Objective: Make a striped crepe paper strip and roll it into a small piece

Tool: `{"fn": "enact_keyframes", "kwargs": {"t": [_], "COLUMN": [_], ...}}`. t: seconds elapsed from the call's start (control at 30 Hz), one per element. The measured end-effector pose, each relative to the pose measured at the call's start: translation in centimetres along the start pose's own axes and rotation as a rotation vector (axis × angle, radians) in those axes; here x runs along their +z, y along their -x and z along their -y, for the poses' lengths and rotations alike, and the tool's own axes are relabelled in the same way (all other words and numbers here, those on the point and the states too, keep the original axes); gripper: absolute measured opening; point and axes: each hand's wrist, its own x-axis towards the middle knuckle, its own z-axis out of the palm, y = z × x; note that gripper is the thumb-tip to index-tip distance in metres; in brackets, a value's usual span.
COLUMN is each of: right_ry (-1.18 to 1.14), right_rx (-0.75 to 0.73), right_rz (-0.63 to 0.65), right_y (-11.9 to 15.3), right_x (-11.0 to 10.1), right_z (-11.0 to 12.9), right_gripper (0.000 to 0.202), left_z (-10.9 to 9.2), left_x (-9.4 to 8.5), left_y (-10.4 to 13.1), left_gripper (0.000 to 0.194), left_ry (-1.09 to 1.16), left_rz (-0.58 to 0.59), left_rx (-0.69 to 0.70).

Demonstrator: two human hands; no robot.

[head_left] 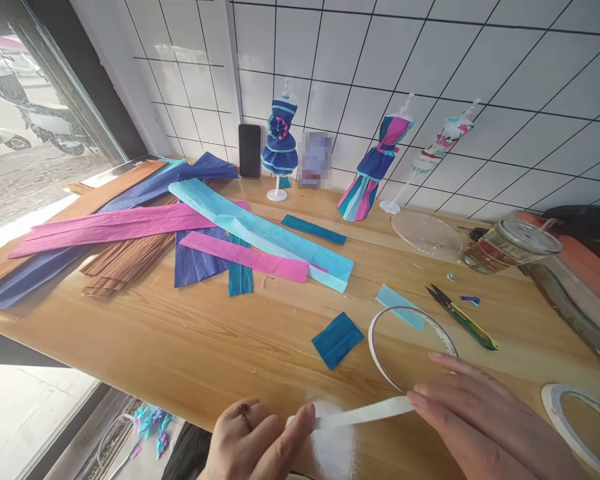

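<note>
A short white strip (363,413) stretches between my two hands above the front of the wooden table. Its left end is under the thumb of my left hand (260,440), whose other fingers are curled in. My right hand (485,420) has its fingers pressed together on the strip's right end, beside a white tape ring (373,340). The ring's lower right part is hidden behind that hand. A teal paper square (337,340) lies just beyond the strip. Farther back rests a small light blue piece (400,307), partly behind the ring.
Green-yellow snips (463,317) and a lidded glass jar (513,247) are at right, with another tape ring (555,407) nearer. Crepe strips (260,227) cover the back left. Small dressed stands (279,157) and a phone (250,152) line the tiled wall.
</note>
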Motion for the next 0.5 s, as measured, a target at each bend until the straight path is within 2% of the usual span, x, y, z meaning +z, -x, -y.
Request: {"fn": "enact_keyframes", "kwargs": {"t": [0.07, 0.13, 0.2, 0.27, 0.37, 0.5], "right_ry": [0.031, 0.009, -0.060, -0.100, -0.065, -0.053], "right_rx": [-0.052, -0.022, 0.043, 0.086, 0.129, 0.162], "right_rz": [-0.030, -0.023, 0.017, -0.007, -0.061, -0.051], "right_y": [0.2, -0.1, -0.8, -1.8, -3.3, -4.1], "right_x": [0.3, 0.5, 0.5, 0.4, 0.1, 0.4], "right_z": [-0.7, -1.2, -1.3, -1.1, -0.8, -1.3], "right_gripper": [0.044, 0.043, 0.038, 0.033, 0.027, 0.021], "left_z": [-0.1, -0.3, -0.5, -0.6, -0.9, -1.4], "left_x": [0.0, -0.1, -0.3, -0.3, 0.0, 1.0], "left_y": [-0.7, -1.7, -2.8, -3.7, -4.8, -5.5], "left_gripper": [0.021, 0.018, 0.018, 0.019, 0.022, 0.026], "left_ry": [0.080, 0.162, 0.236, 0.341, 0.492, 0.561], "left_rz": [-0.010, 0.011, 0.067, 0.125, 0.249, 0.401], "left_rx": [-0.086, -0.207, -0.342, -0.443, -0.575, -0.841]}}
